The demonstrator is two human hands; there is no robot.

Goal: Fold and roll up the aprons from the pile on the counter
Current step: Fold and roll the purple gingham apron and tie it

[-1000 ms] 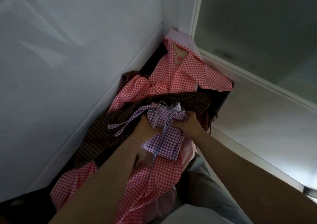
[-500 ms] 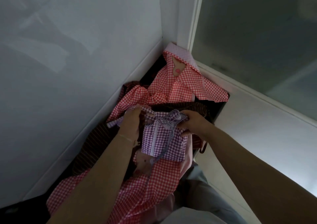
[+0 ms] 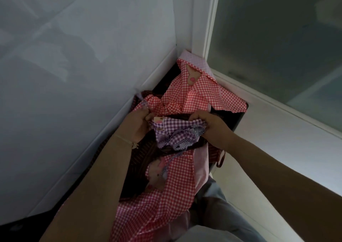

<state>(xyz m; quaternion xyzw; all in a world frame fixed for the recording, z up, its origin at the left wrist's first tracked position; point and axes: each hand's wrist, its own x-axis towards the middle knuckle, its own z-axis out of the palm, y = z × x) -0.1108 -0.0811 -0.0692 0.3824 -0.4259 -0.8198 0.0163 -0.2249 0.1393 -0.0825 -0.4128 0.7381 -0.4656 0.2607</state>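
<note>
Purple apron: the purple apron is a crumpled bundle stretched crosswise between the two hands, its long axis running from one grip to the other.
Left grip: the left hand pinches the bundle's left end, fingers curled — a small tag sits just right of its fingertips.
Right grip: the right hand clenches the bundle's right end, fingers curled over the cloth.
Ties: striped ties spill from the bundle just below the line between the grips; one thin strand trails toward the body.
Pile: beneath both grips lies a brown striped apron; a red apron spreads beyond the grips, another red one hangs nearer the body.
Surface: the dark surface shows just right of the right grip, where its corner ends.
Edges: a white wall closes in left of the left grip; a window frame runs on the right — the pile fills the corner between them.
</note>
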